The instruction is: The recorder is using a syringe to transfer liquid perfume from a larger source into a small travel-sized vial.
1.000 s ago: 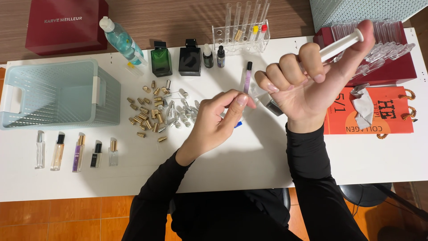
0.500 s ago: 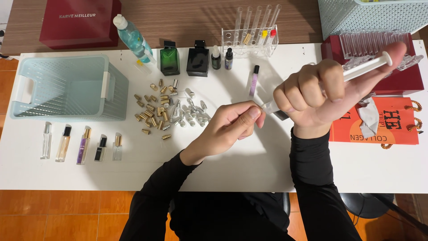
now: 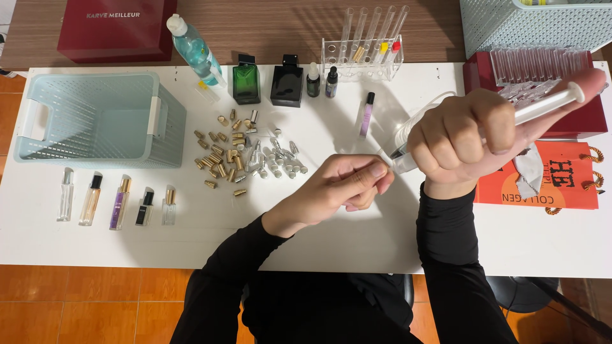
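My right hand (image 3: 472, 137) is closed around a clear plastic syringe (image 3: 547, 102), thumb on the plunger end, tip pointing left and down. My left hand (image 3: 341, 189) pinches the syringe's tip between thumb and fingers over the white table (image 3: 350, 236). What sits at the tip is too small to tell. A slim vial of purple liquid (image 3: 366, 115) lies just beyond the hands. A pile of small gold and silver caps and sprayers (image 3: 245, 156) is left of my left hand.
A pale blue basket (image 3: 95, 118) stands at left, with a row of several small perfume vials (image 3: 115, 202) below it. Green (image 3: 246, 79) and black (image 3: 287, 81) bottles, dropper bottles, a test tube rack (image 3: 363, 48), a red box (image 3: 542, 89) and an orange bag (image 3: 542, 181) line the back and right.
Both hands have lowered toward the table and moved slightly right. The syringe tilted flatter, and my left fingers stayed at its tip.
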